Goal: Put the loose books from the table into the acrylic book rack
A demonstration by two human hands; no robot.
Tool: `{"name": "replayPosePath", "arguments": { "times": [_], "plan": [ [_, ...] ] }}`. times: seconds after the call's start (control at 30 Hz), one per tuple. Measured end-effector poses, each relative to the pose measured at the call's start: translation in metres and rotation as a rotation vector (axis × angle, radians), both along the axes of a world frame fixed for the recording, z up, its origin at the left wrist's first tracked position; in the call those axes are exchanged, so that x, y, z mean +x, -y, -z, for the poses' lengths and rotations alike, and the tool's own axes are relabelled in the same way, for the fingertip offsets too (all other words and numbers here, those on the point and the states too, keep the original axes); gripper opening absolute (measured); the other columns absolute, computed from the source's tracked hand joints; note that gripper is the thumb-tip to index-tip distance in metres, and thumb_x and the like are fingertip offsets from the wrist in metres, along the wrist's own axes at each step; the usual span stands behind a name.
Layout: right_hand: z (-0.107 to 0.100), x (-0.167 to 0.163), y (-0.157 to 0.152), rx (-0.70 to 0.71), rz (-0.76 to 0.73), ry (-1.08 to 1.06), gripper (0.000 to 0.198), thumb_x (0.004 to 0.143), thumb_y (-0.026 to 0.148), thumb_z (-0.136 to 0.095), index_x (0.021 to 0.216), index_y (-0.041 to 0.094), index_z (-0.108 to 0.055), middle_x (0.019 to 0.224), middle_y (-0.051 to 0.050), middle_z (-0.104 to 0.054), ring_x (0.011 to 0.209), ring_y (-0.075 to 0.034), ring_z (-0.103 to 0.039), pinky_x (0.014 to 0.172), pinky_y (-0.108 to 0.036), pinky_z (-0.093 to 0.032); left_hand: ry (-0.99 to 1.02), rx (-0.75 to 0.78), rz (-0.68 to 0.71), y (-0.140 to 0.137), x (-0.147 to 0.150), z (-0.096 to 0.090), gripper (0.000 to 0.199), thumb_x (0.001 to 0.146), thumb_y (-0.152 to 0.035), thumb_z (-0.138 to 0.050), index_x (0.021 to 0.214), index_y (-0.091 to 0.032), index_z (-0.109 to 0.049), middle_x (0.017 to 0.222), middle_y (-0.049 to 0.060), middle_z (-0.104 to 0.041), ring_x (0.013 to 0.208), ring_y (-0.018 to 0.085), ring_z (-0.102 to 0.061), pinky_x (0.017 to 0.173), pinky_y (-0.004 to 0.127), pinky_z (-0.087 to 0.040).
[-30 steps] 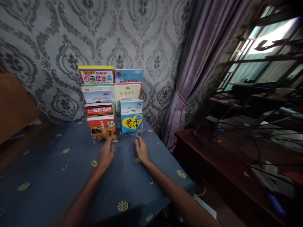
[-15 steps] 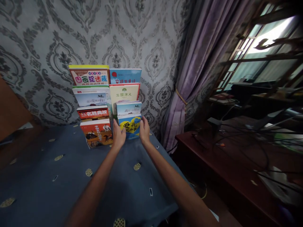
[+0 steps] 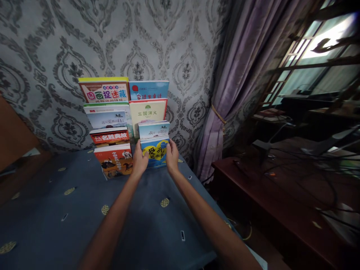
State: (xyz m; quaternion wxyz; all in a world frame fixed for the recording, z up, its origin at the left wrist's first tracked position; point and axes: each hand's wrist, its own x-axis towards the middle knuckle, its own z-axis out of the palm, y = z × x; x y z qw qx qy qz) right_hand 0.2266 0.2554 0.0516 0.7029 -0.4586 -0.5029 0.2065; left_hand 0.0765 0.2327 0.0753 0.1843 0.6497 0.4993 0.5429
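A blue and yellow book (image 3: 155, 153) stands upright at the front of the right-hand row of books. My left hand (image 3: 140, 159) grips its left edge, the thumb lying on the cover. On its right edge is my right hand (image 3: 172, 155), thumb in front; the fingers behind are hidden. Directly behind rise a pale blue book (image 3: 154, 129), a cream book with a red border (image 3: 147, 109) and a taller blue book (image 3: 149, 89). Left of my left hand, an orange-red book (image 3: 114, 160) fronts the other row.
The left row also has a red book (image 3: 111, 137), a white-blue book (image 3: 108, 118) and a large picture book (image 3: 104, 91). All stand on a blue patterned cloth (image 3: 140, 225) against the wallpapered wall (image 3: 185, 33). A purple curtain (image 3: 213, 135) and a dark red desk (image 3: 253, 187) with cables are right.
My left thumb and fingers have closed in on the left edge of the blue and yellow book. My view has shifted slightly; the books keep their arrangement.
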Motion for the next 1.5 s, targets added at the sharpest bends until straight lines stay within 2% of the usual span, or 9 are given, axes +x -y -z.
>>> {"name": "replayPosePath", "arguments": {
  "times": [0.2,0.43,0.6,0.73,0.87,1.07,1.27,1.5],
  "plan": [
    [0.001,0.001,0.000,-0.015,-0.011,-0.001,0.049,0.092,0.043,-0.042,0.131,0.017,-0.056,0.134,-0.014,-0.063,0.123,-0.026,-0.057,0.108,-0.045,-0.042,-0.010,0.004,0.002,0.001,0.000,0.001,0.075,0.082,-0.012,-0.054,0.153,-0.019,-0.029,0.151,0.012,-0.048,0.142,0.025,-0.042,0.120,0.043,-0.031],
    [-0.004,0.004,-0.003,-0.006,0.001,0.038,0.050,0.093,0.044,-0.040,0.132,0.019,-0.057,0.138,-0.013,-0.060,0.127,-0.025,-0.055,0.112,-0.045,-0.039,0.022,-0.086,-0.018,0.002,0.000,0.008,0.080,0.084,-0.017,-0.055,0.156,-0.020,-0.021,0.155,0.013,-0.042,0.141,0.026,-0.043,0.118,0.045,-0.034],
    [-0.004,0.003,-0.003,-0.023,0.014,0.051,0.052,0.093,0.046,-0.040,0.131,0.017,-0.059,0.139,-0.014,-0.059,0.129,-0.026,-0.053,0.112,-0.045,-0.038,-0.016,-0.042,-0.002,-0.002,-0.002,0.009,0.075,0.085,-0.016,-0.054,0.154,-0.020,-0.026,0.154,0.012,-0.045,0.142,0.025,-0.043,0.119,0.043,-0.034],
    [0.013,0.002,0.000,-0.059,0.011,0.050,0.053,0.093,0.048,-0.040,0.130,0.017,-0.058,0.137,-0.015,-0.060,0.127,-0.026,-0.054,0.110,-0.044,-0.039,-0.052,-0.043,-0.032,-0.002,-0.004,0.007,0.069,0.085,-0.016,-0.053,0.151,-0.015,-0.032,0.147,0.016,-0.051,0.139,0.028,-0.046,0.117,0.047,-0.035],
    [0.036,0.001,0.004,-0.097,0.013,0.070,0.049,0.091,0.045,-0.042,0.127,0.016,-0.058,0.127,-0.016,-0.063,0.119,-0.028,-0.058,0.105,-0.045,-0.044,-0.101,0.026,-0.109,0.002,-0.002,0.007,0.063,0.085,-0.014,-0.049,0.147,-0.015,-0.038,0.145,0.018,-0.050,0.137,0.030,-0.046,0.115,0.049,-0.037],
    [0.063,-0.007,0.009,-0.100,0.108,0.112,0.047,0.090,0.042,-0.044,0.127,0.016,-0.056,0.122,-0.016,-0.062,0.117,-0.027,-0.056,0.105,-0.045,-0.043,-0.160,0.090,-0.150,0.008,0.000,0.001,0.051,0.086,-0.013,-0.044,0.137,-0.015,-0.045,0.136,0.018,-0.054,0.132,0.029,-0.049,0.113,0.048,-0.039],
    [0.076,-0.008,0.008,-0.060,0.148,0.192,0.048,0.092,0.038,-0.043,0.133,0.015,-0.052,0.127,-0.016,-0.061,0.121,-0.027,-0.055,0.107,-0.047,-0.042,-0.174,0.090,-0.202,0.008,0.001,-0.001,0.035,0.088,-0.019,-0.046,0.123,-0.014,-0.049,0.123,0.017,-0.058,0.123,0.030,-0.054,0.108,0.050,-0.042],
    [0.084,-0.005,0.004,-0.086,0.132,0.236,0.053,0.090,0.037,-0.046,0.139,0.016,-0.049,0.137,-0.017,-0.058,0.127,-0.030,-0.053,0.107,-0.050,-0.042,-0.165,0.018,-0.148,0.003,-0.002,-0.001,0.040,0.091,-0.021,-0.044,0.131,-0.017,-0.043,0.127,0.016,-0.061,0.120,0.029,-0.059,0.105,0.048,-0.045]
  ]
}}
